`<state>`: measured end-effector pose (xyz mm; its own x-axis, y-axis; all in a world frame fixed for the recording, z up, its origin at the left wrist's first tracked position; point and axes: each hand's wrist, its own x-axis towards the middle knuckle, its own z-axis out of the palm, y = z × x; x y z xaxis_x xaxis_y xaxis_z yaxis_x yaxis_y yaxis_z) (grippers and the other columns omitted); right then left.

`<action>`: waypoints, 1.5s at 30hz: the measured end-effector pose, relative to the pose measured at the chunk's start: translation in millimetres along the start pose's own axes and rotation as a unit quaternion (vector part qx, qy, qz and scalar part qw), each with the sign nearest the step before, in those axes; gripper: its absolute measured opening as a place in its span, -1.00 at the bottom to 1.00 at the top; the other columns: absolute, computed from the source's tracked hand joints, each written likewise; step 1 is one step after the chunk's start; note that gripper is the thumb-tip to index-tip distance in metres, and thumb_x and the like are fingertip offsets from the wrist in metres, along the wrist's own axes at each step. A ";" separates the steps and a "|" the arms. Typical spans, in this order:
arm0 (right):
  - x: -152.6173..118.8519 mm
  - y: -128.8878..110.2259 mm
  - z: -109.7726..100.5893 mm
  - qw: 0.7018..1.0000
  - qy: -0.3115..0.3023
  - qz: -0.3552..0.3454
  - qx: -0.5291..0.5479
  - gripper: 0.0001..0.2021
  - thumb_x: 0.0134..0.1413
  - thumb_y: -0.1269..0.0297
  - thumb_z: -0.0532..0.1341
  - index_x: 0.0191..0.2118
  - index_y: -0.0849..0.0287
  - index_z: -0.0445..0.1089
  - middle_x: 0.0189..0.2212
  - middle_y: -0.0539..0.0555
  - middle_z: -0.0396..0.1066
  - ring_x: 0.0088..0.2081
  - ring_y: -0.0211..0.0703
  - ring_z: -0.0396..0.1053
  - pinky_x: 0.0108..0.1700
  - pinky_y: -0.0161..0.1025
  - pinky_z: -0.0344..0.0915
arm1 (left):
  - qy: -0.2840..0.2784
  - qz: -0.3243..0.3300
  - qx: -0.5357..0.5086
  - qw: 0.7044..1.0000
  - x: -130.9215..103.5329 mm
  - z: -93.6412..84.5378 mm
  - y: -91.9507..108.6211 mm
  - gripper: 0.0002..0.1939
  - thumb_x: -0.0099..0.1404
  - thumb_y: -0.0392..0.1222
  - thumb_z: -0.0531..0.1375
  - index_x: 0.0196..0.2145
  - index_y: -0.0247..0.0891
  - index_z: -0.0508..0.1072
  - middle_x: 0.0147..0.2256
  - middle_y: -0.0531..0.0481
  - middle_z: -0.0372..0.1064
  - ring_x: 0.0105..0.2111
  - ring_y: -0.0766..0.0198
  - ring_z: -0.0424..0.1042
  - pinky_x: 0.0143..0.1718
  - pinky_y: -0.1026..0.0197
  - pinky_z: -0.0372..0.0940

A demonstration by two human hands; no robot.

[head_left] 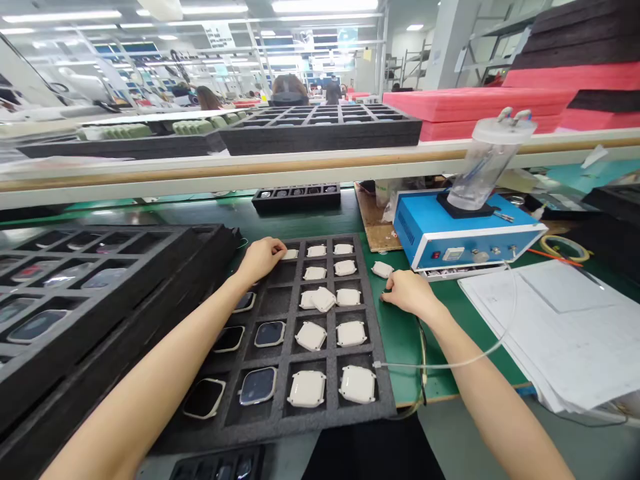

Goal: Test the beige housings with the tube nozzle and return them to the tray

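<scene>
My left hand (265, 257) reaches over the far part of a black foam tray (370, 320), its fingers pinched at the edge of a white watch case (290, 254). On the green mat, right of the tray, my right hand (409, 292) is curled, thumb and fingers together; whatever they hold is too small to make out. Just beyond those fingertips lies another white watch case (383, 269). White cases fill the tray's two right columns, and one loose case (323, 299) rests tilted over its neighbour. Watch pieces with dark screens (258, 386) sit in the nearer left pockets.
Stacked foam trays (125, 313) with watches stand at the left. A blue machine (465, 230) carries a clear cylinder, and its thin hose (465, 365) crosses the mat. Papers (555, 320) lie at the right. Overhead, a shelf (300, 170) bears trays and red foam (475, 107).
</scene>
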<state>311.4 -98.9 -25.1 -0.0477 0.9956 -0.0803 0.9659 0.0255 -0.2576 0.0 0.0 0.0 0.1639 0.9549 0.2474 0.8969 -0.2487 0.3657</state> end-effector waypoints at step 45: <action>-34.9 -44.3 5.4 0.849 0.124 -0.204 0.472 -0.97 -0.05 0.37 0.25 -0.44 0.20 0.41 -0.44 0.05 0.44 -0.38 -0.18 0.40 -0.34 -0.24 0.40 | -0.132 -0.008 -0.477 0.869 -107.7 40.0 107.9 -0.77 0.00 -0.19 0.31 -0.34 -0.30 0.53 -0.33 -0.04 0.53 -0.30 0.15 0.49 -0.25 0.21 0.39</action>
<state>268.8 -135.2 -16.1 -0.1606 0.9125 0.3762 0.2429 0.4060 -0.8810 95.5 -123.2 -23.1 0.3559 0.9322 0.0665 0.1726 -0.1355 0.9756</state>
